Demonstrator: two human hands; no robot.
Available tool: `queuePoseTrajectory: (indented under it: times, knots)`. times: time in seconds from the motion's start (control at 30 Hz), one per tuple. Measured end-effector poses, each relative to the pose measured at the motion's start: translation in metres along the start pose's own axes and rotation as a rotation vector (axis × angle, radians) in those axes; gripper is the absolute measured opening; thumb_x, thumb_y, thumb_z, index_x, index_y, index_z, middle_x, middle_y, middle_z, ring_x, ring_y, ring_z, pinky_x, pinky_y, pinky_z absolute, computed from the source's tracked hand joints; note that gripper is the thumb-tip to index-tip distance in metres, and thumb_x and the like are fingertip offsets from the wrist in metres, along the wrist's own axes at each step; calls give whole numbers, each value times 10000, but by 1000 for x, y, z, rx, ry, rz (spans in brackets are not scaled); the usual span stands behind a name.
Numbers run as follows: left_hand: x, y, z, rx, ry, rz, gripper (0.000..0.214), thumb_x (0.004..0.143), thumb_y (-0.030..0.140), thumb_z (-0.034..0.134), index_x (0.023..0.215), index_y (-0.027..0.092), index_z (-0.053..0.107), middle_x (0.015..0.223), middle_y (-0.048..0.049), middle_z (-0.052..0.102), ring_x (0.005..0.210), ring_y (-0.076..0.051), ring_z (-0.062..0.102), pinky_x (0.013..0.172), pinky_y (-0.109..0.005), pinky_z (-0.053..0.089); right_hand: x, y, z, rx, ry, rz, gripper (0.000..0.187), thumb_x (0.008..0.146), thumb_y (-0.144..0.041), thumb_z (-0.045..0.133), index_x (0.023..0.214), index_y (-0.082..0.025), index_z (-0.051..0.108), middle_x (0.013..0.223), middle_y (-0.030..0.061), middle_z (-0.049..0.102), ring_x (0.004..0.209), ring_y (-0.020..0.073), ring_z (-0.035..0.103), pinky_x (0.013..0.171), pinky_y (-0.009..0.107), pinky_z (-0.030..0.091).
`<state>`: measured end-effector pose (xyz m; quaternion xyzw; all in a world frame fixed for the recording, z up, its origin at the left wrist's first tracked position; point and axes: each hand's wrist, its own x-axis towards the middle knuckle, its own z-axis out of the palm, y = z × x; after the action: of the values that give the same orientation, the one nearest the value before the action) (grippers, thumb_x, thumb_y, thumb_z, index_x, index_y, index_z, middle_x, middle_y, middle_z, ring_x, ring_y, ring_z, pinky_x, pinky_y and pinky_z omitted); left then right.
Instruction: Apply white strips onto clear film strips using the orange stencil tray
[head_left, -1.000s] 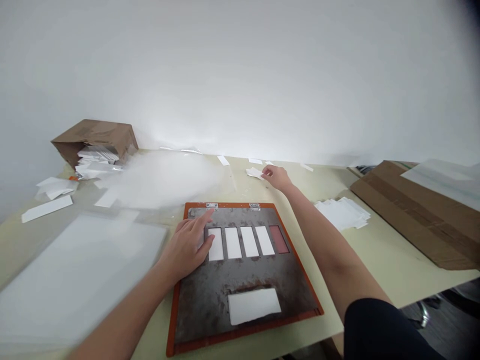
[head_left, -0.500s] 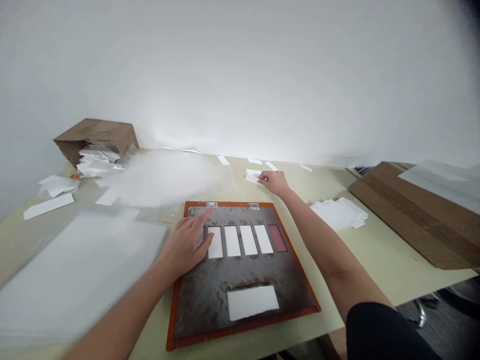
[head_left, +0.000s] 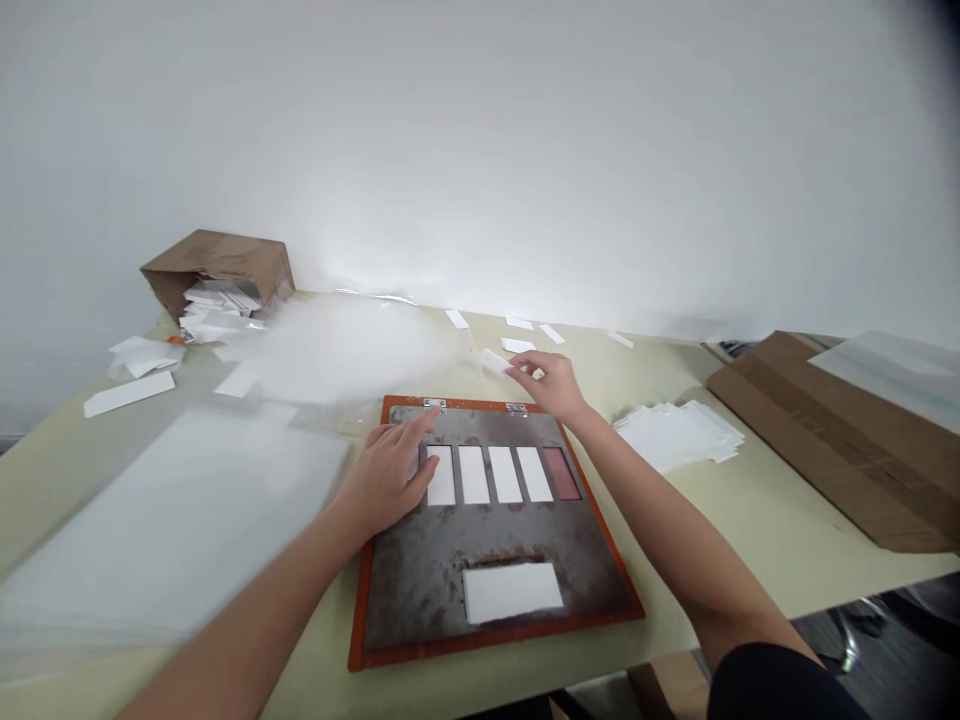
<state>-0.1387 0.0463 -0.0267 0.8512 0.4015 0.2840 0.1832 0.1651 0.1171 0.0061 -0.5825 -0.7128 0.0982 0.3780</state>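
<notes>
In front of me lies a dark metal plate [head_left: 495, 535] on an orange-red board [head_left: 360, 620], joined by two small hinges [head_left: 517, 408] at the far edge. White cards [head_left: 474, 474] fill several slots of its row, while the rightmost slot [head_left: 562, 473] shows reddish backing. A larger white piece [head_left: 513, 592] sits in the near cut-out. My left hand [head_left: 390, 470] rests on the plate's left side, fingers spread, covering part of the row. Beyond the far edge, my right hand [head_left: 551, 382] pinches a small white card [head_left: 494, 362] by one end.
Loose white cards [head_left: 518, 345] lie near the wall. A pile of white sheets [head_left: 679, 435] is right of the plate, beside a large cardboard box [head_left: 832, 440]. Clear plastic sheets [head_left: 187, 520] cover the left. An open carton [head_left: 232, 255] with white pieces stands back left.
My right hand has drawn back slightly from the loose cards, lifting one small white card in its fingers. My left hand stays on the plate. The whole view has shifted a little.
</notes>
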Motion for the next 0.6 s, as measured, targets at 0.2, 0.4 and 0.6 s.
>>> queuePoseTrajectory:
  times: [0.2, 0.4, 0.6]
  knots:
    - [2, 2, -1, -75, 100, -117, 351, 941, 334, 469, 1280, 257, 518, 1235, -56, 676, 1150, -247, 612, 1049, -474, 306, -42, -61, 29, 282, -107, 48, 285, 802, -482, 675, 868, -205, 681, 818, 54, 716, 736, 179, 662, 702, 315, 524]
    - [6, 5, -2, -99, 133, -155, 265, 968, 343, 418, 852, 229, 627, 1098, -38, 715, 1029, -213, 634, 923, -417, 338, -61, -103, 50, 674, -255, 278, 328, 695, -477, 768, 832, -204, 649, 802, 38, 704, 723, 164, 650, 704, 320, 516]
    - [7, 4, -2, -90, 152, -183, 254, 967, 304, 390, 805, 213, 564, 1076, -44, 709, 1002, -205, 622, 900, -398, 326, -56, -104, 43, 499, -221, 186, 366, 752, -404, 733, 1051, -228, 614, 910, 38, 730, 837, 179, 662, 818, 354, 495]
